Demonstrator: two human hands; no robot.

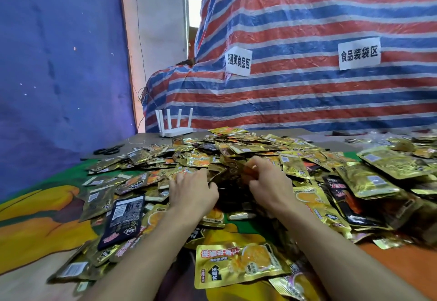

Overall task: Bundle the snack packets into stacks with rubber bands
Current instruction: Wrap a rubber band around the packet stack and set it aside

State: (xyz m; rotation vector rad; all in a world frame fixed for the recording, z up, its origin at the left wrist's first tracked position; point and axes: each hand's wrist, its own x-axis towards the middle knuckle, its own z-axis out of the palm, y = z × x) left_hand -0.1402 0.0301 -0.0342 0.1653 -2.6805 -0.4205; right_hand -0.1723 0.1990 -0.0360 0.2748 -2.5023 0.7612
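A big heap of gold and black snack packets (pixel 248 151) covers the table. My left hand (pixel 192 188) and my right hand (pixel 269 181) reach into the middle of the heap. Between them sits a dark gold stack of packets (pixel 233 175). My left hand's fingers curl round its left side. My right hand pinches its upper right edge with thumb and fingers. A single gold packet with an orange picture (pixel 238 263) lies close to me between my forearms. I see no rubber band in this view.
A white router (pixel 175 123) with several antennas stands at the table's far left. Black scissors (pixel 107 150) lie near the left edge. A striped tarp (pixel 307 76) with two paper signs hangs behind. The tablecloth (pixel 35 225) is green, yellow and orange.
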